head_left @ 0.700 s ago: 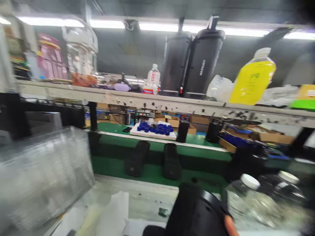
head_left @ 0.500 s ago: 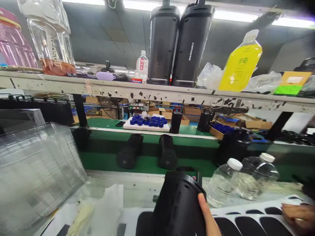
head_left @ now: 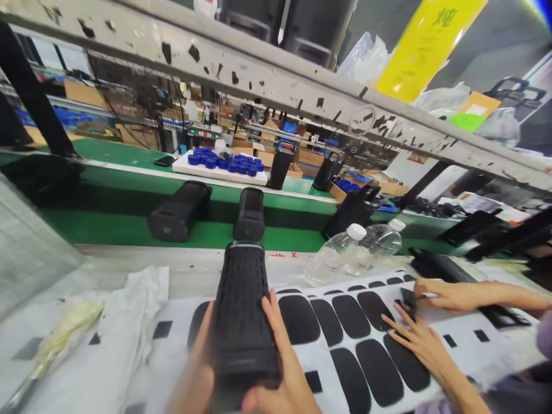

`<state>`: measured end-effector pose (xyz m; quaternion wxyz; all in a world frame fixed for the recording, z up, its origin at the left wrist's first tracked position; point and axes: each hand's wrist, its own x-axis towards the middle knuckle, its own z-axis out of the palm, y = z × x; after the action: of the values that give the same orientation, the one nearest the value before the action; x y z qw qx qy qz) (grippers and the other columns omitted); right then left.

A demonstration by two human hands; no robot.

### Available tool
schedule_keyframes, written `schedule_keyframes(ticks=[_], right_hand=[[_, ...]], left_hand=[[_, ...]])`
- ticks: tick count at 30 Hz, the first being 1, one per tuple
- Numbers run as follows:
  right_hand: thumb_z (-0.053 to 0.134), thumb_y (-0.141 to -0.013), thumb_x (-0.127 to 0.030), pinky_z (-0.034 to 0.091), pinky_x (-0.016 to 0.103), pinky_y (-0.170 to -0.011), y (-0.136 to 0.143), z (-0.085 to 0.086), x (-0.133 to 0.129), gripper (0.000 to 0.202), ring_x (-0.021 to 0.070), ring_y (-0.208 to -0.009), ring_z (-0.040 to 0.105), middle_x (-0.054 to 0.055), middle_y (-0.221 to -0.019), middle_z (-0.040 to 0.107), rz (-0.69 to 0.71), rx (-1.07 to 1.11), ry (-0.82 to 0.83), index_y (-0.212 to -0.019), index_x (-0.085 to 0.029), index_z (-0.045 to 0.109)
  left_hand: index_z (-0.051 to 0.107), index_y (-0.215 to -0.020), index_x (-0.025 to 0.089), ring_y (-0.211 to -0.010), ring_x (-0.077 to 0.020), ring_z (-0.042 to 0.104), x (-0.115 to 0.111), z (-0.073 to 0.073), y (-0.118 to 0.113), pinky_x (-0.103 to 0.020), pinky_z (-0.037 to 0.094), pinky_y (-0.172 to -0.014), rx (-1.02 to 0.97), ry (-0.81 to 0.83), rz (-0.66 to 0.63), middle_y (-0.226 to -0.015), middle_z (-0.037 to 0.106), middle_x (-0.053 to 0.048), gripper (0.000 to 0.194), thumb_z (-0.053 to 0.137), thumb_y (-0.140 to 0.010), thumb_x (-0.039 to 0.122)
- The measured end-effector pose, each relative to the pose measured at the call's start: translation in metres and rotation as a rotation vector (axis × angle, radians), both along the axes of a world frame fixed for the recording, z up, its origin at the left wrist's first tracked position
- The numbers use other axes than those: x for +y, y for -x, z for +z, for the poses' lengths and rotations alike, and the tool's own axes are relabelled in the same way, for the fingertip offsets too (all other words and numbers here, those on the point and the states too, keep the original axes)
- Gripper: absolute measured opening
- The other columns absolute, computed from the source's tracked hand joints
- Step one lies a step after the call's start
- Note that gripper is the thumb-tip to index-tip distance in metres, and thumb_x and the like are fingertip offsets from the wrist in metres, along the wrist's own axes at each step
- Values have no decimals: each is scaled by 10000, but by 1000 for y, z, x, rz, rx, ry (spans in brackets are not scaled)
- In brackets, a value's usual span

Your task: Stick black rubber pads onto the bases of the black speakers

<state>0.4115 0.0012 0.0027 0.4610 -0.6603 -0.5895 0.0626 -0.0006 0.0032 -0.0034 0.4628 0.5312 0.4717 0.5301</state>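
A black ribbed speaker body (head_left: 241, 310) points away from me, low in the middle of the view. My left hand (head_left: 194, 374) grips its near end from the left, and my right hand (head_left: 282, 356) wraps it from the right. Under it lies a white sheet (head_left: 466, 345) carrying rows of black oval pads (head_left: 371, 368).
A co-worker's two hands (head_left: 425, 342) touch the sheet at the right. Two clear water bottles (head_left: 340, 259) lie behind it. Two more black bodies (head_left: 179, 210) rest on the green conveyor (head_left: 129, 227). A tray of blue caps (head_left: 224, 164) sits farther back. White cloth (head_left: 129, 310) lies at the left, and a shelf rail (head_left: 276, 80) runs overhead.
The view has tilted down towards the bench. The black body has turned to show its ribbed side, and both my hands now show on it. The co-worker's hands have come into view.
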Motion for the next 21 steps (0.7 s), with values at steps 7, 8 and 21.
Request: schedule_keyframes(ticks=[7, 8, 21], right_hand=[[506, -986, -430, 354, 603, -1202, -13, 44, 7, 560, 250, -1552, 273, 55, -1537, 530, 133, -314, -102, -1524, -283, 457], [534, -971, -421, 360, 610, -1196, -12, 51, 9, 565, 259, -1549, 279, 59, -1534, 534, 142, -320, -97, -1514, -277, 473], [583, -898, -244, 545, 547, -1053, 215, 27, -52, 491, 339, -1372, 548, 70, -1419, 637, 386, -368, 34, -1378, -333, 639]], left_hand=[[14, -1635, 250, -1354, -335, 569, 11, -17, -9, -574, 517, -1077, 352, -232, 7, -1429, 634, -120, 800, 96, -970, 686], [1, -1635, 238, -1348, -345, 571, 8, -20, -12, -572, 523, -1062, 392, -260, 13, -1459, 608, -131, 839, 87, -950, 714], [392, -1542, 238, -1300, -263, 593, -29, -42, 82, -367, 492, -1023, 1223, -667, 232, -1483, 578, -119, 540, 452, -1011, 323]])
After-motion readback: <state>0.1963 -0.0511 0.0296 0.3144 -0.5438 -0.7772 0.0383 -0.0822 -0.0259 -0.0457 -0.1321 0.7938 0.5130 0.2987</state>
